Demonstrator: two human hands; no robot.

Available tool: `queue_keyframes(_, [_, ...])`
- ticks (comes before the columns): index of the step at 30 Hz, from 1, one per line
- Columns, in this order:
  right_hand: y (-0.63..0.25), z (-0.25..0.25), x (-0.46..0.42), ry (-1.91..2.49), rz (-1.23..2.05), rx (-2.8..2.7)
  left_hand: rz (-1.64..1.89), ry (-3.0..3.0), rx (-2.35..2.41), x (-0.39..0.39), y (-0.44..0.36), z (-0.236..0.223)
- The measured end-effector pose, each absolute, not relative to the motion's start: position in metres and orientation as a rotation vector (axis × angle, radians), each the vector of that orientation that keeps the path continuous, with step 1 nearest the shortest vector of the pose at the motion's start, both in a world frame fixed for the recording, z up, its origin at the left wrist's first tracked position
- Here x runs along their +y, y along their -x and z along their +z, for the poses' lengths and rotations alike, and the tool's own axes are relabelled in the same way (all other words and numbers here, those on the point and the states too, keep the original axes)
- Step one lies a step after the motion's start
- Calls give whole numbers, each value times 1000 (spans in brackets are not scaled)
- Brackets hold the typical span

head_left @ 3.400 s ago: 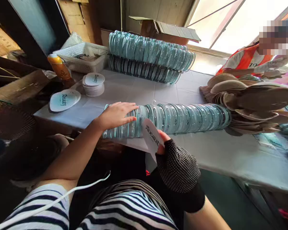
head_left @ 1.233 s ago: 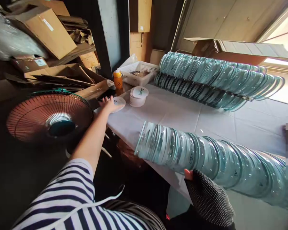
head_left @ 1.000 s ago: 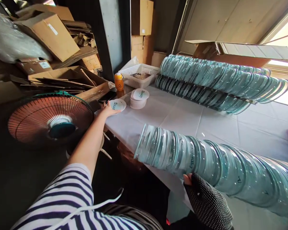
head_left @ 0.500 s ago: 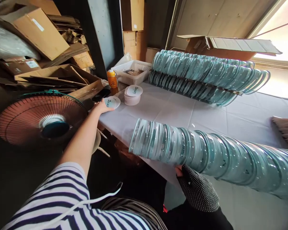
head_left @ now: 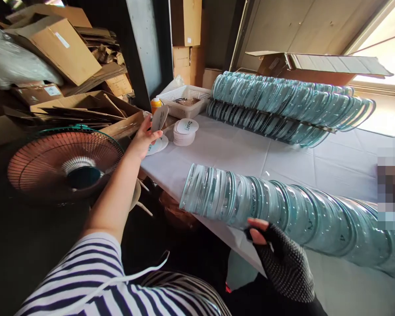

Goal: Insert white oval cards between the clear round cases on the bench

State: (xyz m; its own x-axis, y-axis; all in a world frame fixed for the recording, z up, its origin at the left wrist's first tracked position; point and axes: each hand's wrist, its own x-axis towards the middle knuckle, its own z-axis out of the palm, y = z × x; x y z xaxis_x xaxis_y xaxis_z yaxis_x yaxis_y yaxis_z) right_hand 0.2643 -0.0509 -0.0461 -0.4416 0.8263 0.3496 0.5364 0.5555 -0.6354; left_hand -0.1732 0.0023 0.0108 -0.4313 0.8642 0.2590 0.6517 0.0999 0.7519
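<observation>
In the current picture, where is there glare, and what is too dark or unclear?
Head view: window washed out, glints along the clear plastic row; head view: floor below the fan almost black; head view: card in the left hand shaded, its print hard to read.

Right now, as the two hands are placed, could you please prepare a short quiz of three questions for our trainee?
1. True or false: the left hand holds a thin, pale oval card.
2. Which is nearest to the right hand?
a) the long row of clear, bluish, round-rimmed pieces
b) the white perforated plastic basket
c) the round wire-caged fan
3. Fill the gap: on the right hand is a dark, dotted, fingerless ____.

Key: 1. True. 2. a. 3. Glove.
</observation>
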Motion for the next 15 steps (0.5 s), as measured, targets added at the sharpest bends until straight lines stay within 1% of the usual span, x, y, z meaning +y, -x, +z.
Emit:
queue_keyframes(2, [-238, -23, -54, 978, 563, -2045, 1470, -1547, 1627, -8, 118, 26])
queue_keyframes(3, [-223, -13, -54, 919, 516, -2029, 1478, -1575, 1432, -14, 86, 31])
queue_keyframes(6, [-184, 8, -46, 823, 288, -2058, 1179, -1623, 1092, -31, -3, 33])
queue_keyframes(8, [-177, 16, -37, 796, 149, -2053, 1076, -1647, 903, -38, -42, 30])
queue_keyframes(10, [-188, 22, -32, 890, 28, -2027, 1075, -1735, 809, -39, -55, 28])
queue_keyframes(12, [-213, 26, -33, 1123, -115, -1930, 1014, -1915, 839, -35, -41, 27])
queue_keyframes(15, [-257, 24, -48, 1449, -333, -1678, 671, -2253, 1022, -23, 9, 25])
